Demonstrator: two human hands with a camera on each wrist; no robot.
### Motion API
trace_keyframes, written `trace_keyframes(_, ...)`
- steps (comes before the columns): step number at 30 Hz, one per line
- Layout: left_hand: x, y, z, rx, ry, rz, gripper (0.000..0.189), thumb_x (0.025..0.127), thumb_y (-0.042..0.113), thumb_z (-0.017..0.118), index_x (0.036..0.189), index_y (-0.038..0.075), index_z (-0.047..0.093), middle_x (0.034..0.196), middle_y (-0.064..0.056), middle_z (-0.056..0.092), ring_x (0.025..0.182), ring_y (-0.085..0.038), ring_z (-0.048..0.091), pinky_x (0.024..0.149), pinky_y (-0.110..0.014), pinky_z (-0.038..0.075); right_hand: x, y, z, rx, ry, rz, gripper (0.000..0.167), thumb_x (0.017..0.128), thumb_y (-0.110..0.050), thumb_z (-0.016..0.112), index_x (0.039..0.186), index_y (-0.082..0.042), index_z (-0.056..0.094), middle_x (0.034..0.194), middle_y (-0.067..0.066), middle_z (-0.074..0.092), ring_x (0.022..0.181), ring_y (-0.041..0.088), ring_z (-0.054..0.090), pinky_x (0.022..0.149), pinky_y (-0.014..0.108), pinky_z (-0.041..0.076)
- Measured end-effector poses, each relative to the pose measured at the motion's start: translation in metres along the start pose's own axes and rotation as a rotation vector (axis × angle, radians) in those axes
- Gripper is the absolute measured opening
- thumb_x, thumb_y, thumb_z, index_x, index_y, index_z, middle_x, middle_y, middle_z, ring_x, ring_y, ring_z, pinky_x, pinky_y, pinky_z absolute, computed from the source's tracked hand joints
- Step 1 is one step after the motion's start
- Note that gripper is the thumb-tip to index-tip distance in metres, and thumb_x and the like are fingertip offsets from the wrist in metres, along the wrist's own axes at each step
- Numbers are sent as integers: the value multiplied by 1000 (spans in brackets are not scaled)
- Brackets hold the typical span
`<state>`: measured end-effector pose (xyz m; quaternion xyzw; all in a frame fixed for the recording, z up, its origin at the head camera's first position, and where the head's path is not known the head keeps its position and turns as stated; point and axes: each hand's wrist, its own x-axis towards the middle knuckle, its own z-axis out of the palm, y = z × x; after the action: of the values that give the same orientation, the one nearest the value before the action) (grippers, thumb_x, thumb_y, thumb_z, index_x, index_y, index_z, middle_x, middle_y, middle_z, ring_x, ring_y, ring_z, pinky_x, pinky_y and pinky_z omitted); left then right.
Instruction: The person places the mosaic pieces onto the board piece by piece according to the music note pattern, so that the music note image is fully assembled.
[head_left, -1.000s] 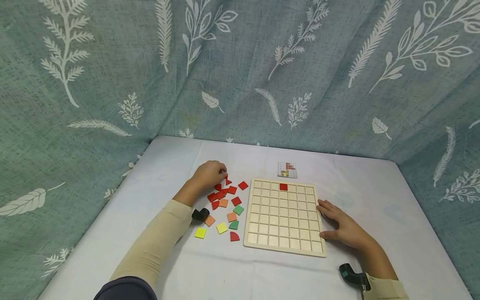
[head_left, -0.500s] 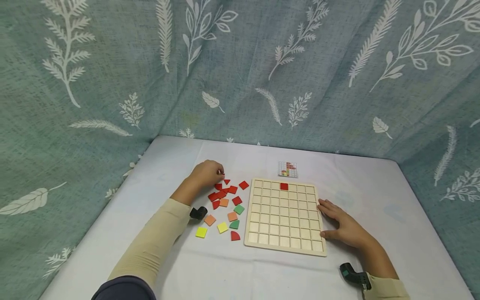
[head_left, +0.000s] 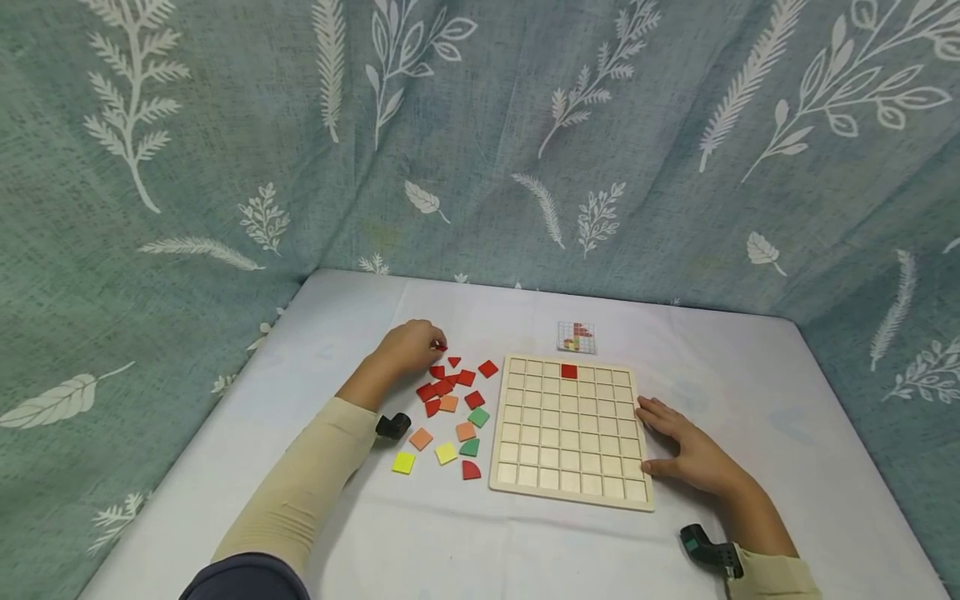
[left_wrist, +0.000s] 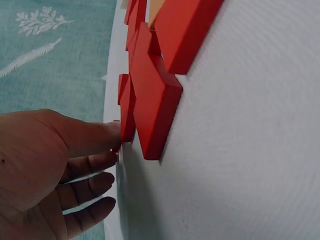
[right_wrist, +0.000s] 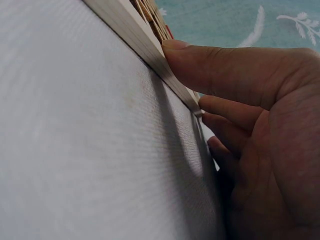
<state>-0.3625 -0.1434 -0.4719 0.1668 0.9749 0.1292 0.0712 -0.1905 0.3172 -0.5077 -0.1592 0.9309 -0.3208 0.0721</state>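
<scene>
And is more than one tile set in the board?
No, a single red tile sits in the board, in its farthest row.

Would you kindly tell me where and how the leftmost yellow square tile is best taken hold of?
I'd pinch the leftmost yellow square tile by its left and right edges, from above and the near side: it lies flat on the white cloth, leaving its edges exposed, with the nearest orange square tile beyond it, rightward.
</scene>
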Motion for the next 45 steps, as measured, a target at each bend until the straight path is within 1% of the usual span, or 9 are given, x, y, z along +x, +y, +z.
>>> trace_keyframes(7, 1, 0, -3, -43, -29, 24, 18, 90, 16, 66, 107, 11, 73, 101, -5, 66, 94, -23, 58, 90, -43, 47, -1, -1, 0, -1, -2, 4, 93, 72, -37, 83, 148, -4, 40, 158, 9, 26, 144, 38, 14, 107, 64, 15)
trace_keyframes(11, 6, 6, -5, -77, -26, 32, 20, 89, 16, 65, 107, 12, 73, 103, -4, 66, 93, -22, 57, 89, -41, 48, -2, 0, -1, -5, 2, 3, 93, 72, -37, 83, 147, -3, 40, 157, 10, 26, 144, 38, 14, 107, 64, 15)
trace_keyframes(13, 10, 12, -6, -93, -17, 35, 21, 89, 16, 65, 108, 13, 73, 103, -3, 65, 89, -21, 57, 85, -39, 49, -2, 1, -2, -7, 5, 1, 93, 72, -37, 83, 147, -3, 40, 157, 10, 26, 144, 38, 15, 107, 64, 15)
trace_keyframes(15, 14, 18, -6, -111, -23, 35, 22, 89, 16, 65, 109, 13, 72, 104, -3, 64, 80, -20, 59, 77, -36, 51, -2, 1, -2, -3, 6, -2, 93, 72, -36, 83, 147, -3, 40, 157, 9, 26, 144, 38, 14, 106, 65, 15)
trace_keyframes(18, 19, 28, -5, -120, -50, 33, 24, 89, 17, 65, 112, 15, 71, 105, -3, 61, 69, -18, 60, 65, -33, 51, -2, 2, -2, -5, 3, -4, 93, 73, -38, 83, 148, -4, 40, 158, 9, 25, 144, 38, 14, 106, 65, 15)
trace_keyframes(20, 22, 34, -5, -101, -67, 45, 25, 90, 19, 66, 115, 16, 70, 105, -2, 60, 66, -16, 59, 63, -31, 51, -1, 2, -1, -7, 2, -3, 93, 73, -38, 83, 148, -5, 40, 158, 8, 26, 144, 38, 14, 106, 65, 15)
trace_keyframes(31, 35, 77, -1, 37, -60, 223, 24, 93, 24, 65, 115, 18, 70, 106, 2, 60, 91, -15, 54, 84, -35, 47, -3, 3, -1, 0, 4, -3, 91, 74, -38, 82, 148, -5, 40, 158, 9, 25, 144, 38, 14, 105, 66, 15)
trace_keyframes(40, 43, 117, 10, 37, -81, 320, 23, 94, 27, 63, 114, 18, 71, 109, 1, 61, 98, -16, 56, 86, -35, 47, -2, 0, 0, -5, 6, -3, 91, 73, -37, 82, 147, -4, 41, 157, 10, 27, 144, 39, 15, 106, 65, 15)
trace_keyframes(45, 45, 136, 18, 50, -78, 396, 23, 95, 27, 62, 114, 18, 71, 110, 1, 62, 101, -16, 58, 86, -35, 48, -1, 0, 1, -8, 11, 0, 91, 72, -35, 83, 147, -4, 41, 157, 10, 27, 144, 38, 15, 106, 65, 15)
